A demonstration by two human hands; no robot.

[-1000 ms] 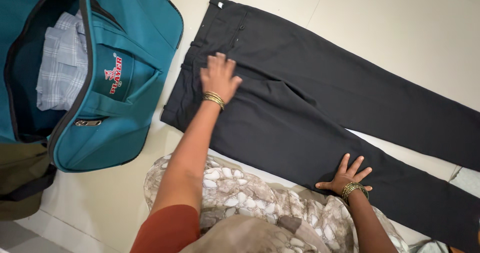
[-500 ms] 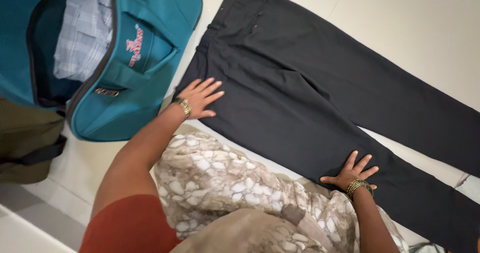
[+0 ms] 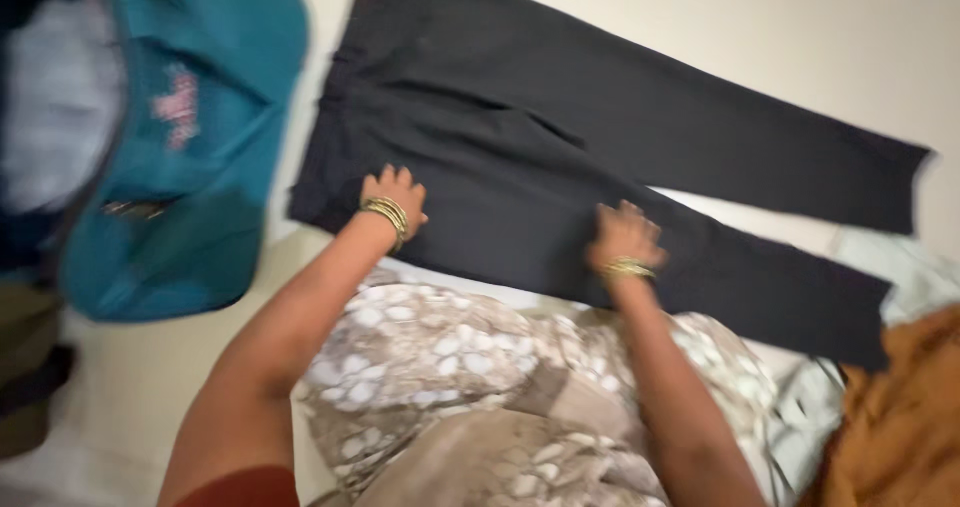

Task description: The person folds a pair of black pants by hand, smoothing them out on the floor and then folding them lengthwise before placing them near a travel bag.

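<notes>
While the frame is blurred, we note black trousers (image 3: pixel 560 157) spread flat on the pale floor (image 3: pixel 800 37), filling the centre and right of the frame, not yet folded; left hand (image 3: pixel 392 199) curls onto the near waist edge, right hand (image 3: pixel 622 239) onto the near leg; whether either pinches cloth we cannot tell; a teal bag (image 3: pixel 190 167) lies open at upper left, a pale garment (image 3: pixel 55 107) inside.
</notes>
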